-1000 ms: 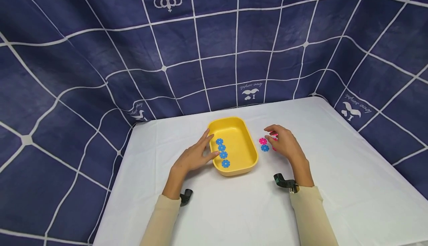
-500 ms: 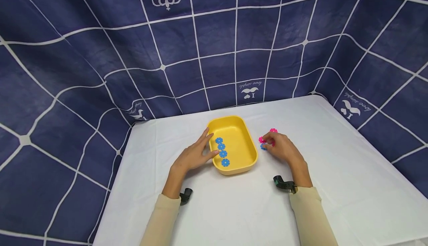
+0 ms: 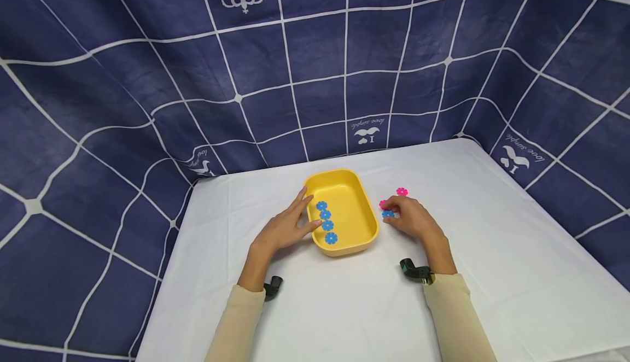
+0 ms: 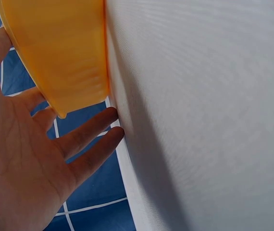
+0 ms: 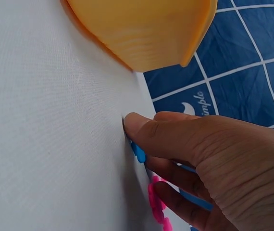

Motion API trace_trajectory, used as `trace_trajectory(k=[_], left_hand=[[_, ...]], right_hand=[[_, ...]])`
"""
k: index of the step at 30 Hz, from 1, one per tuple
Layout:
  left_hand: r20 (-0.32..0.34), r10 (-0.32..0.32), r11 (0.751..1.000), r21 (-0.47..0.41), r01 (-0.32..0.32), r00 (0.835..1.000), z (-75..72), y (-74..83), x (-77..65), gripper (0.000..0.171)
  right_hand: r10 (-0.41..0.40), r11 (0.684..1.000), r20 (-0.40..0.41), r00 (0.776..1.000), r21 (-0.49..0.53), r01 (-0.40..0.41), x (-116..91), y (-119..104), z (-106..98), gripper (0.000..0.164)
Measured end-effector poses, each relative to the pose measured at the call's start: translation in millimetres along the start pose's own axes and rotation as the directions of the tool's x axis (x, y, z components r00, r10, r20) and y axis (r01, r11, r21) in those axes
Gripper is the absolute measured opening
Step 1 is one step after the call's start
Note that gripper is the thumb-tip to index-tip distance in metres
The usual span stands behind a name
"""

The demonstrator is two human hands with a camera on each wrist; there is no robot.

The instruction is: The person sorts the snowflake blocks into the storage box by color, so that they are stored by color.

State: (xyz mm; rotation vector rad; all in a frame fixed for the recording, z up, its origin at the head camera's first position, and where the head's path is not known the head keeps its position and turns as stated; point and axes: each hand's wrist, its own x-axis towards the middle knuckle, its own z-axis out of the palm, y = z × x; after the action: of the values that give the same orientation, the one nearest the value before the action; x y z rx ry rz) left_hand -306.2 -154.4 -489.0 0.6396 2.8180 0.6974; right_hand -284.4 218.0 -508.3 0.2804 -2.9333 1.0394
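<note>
My left hand (image 3: 283, 232) rests along the left rim of a yellow rectangular tray (image 3: 361, 222), its fingers spread and mostly straight. The left wrist view shows the palm (image 4: 21, 159) beside the tray's outer wall. Inside the tray, blue snowflake discs (image 3: 327, 225) lie in a row along the left side. To the right of the tray, my right hand (image 3: 413, 219) pinches another blue snowflake disc (image 3: 388, 214) between thumb and fingers, low at the table. In the right wrist view, this blue disc (image 5: 138, 152) shows edge-on under the thumb.
Pink snowflake discs lie around the right hand: one farther back (image 3: 402, 191), another partly covered by the fingers (image 3: 382, 204). A white cloth covers the table (image 3: 339, 307). Behind it hangs a dark blue curtain (image 3: 320, 50) with white lines.
My right hand has come down and left onto the blue disc, its fingers closing on it, which uncovers the far pink disc. The left hand stays at the tray.
</note>
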Motion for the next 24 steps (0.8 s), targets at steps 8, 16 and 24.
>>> trace_trajectory(k=[8,16,24], left_hand=[[-0.004,0.012,1.0,-0.004,-0.012,1.0,-0.7,-1.4,-0.6,0.092],[-0.004,0.0,1.0,0.006,0.0,1.0,-1.3,-0.8,-0.2,0.092],[-0.009,0.001,1.0,-0.01,-0.001,1.0,-0.1,-0.8,-0.5,0.092]], right_hand=[[0.003,1.0,0.018,1.0,0.001,-0.003,1.0,-0.3,0.5,0.029],[0.004,1.0,0.019,1.0,0.009,-0.004,2.0,-0.6,1.2,0.029],[0.012,1.0,0.033,0.999,-0.021,-0.011,3.4,-0.4,2.0,0.024]])
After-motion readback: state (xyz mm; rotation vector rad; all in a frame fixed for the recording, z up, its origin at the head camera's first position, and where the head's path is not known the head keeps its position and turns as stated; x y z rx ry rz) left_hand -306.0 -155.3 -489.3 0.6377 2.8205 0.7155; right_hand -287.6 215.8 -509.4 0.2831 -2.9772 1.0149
